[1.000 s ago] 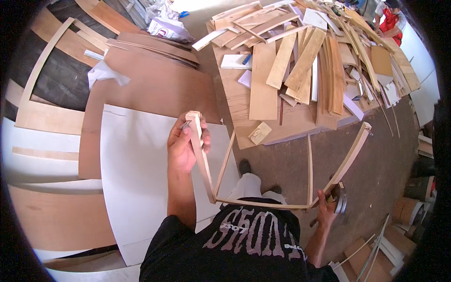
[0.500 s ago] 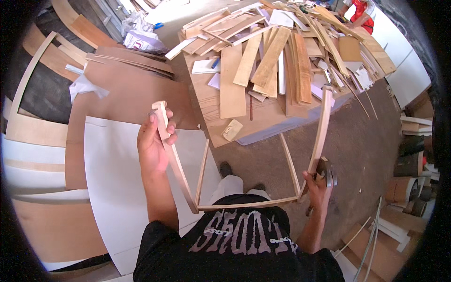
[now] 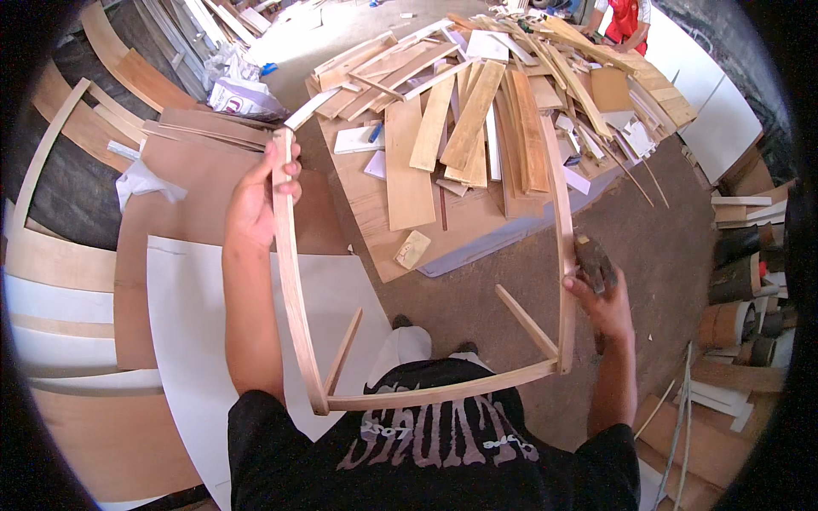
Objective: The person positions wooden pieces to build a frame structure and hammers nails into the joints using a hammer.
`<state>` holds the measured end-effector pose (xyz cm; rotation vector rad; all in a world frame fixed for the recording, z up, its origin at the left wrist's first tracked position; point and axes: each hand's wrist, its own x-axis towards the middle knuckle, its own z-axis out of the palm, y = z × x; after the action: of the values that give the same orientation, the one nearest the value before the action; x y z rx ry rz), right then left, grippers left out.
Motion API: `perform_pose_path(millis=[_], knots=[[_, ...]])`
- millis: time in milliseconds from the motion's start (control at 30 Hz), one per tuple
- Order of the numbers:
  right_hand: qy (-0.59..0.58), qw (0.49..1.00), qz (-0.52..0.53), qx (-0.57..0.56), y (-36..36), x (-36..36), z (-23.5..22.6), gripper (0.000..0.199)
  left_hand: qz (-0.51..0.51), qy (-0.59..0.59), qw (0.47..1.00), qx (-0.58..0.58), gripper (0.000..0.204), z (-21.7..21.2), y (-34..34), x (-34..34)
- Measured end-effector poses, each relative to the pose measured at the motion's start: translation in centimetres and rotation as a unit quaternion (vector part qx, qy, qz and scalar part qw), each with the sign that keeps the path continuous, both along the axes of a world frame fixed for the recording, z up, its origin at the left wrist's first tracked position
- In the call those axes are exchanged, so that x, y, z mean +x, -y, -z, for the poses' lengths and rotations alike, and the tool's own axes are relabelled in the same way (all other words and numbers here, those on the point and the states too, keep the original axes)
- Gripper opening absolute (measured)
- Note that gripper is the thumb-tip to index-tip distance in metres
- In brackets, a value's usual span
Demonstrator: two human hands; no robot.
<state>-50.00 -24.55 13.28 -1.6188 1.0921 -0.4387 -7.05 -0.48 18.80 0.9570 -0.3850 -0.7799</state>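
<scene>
A light wooden frame (image 3: 443, 393) is raised in front of my torso: two long side rails, a crosspiece near me and two shorter struts rising from its corners. High on the left rail, my left hand (image 3: 260, 200) is closed, fingers wrapped around the wood. My right hand (image 3: 603, 302) grips a hammer (image 3: 595, 258) beside the right rail, its thumb side against that rail. The hammer's dark head shows above the fingers; most of its handle is hidden by the hand. The far end of the right rail overlaps the table's wood pile in view.
Ahead stands a table (image 3: 375, 247) heaped with wood offcuts (image 3: 411, 166). A white sheet (image 3: 213, 315) and brown boards (image 3: 170, 204) lie at left. More boards and rolls (image 3: 728, 277) line the right side. A person in red (image 3: 624, 21) is at the table's far end.
The frame has tilted, its far ends rising and its near crosspiece coming closer to my torso. Both hands moved up; my left also shifted left, my right slightly right with the hammer.
</scene>
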Motion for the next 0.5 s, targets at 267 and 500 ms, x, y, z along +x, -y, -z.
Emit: perform_pose_path(millis=[267,500], knots=[[0.175,0.984,0.001,-0.047,4.2,6.1,-3.4,0.052,0.032,-0.055,0.997,-0.04,0.026,-0.6,3.5,10.3],[0.139,0.982,0.016,-0.129,8.1,10.9,-4.8,0.042,0.007,-0.119,0.99,-0.075,0.018,2.4,7.0,20.7]])
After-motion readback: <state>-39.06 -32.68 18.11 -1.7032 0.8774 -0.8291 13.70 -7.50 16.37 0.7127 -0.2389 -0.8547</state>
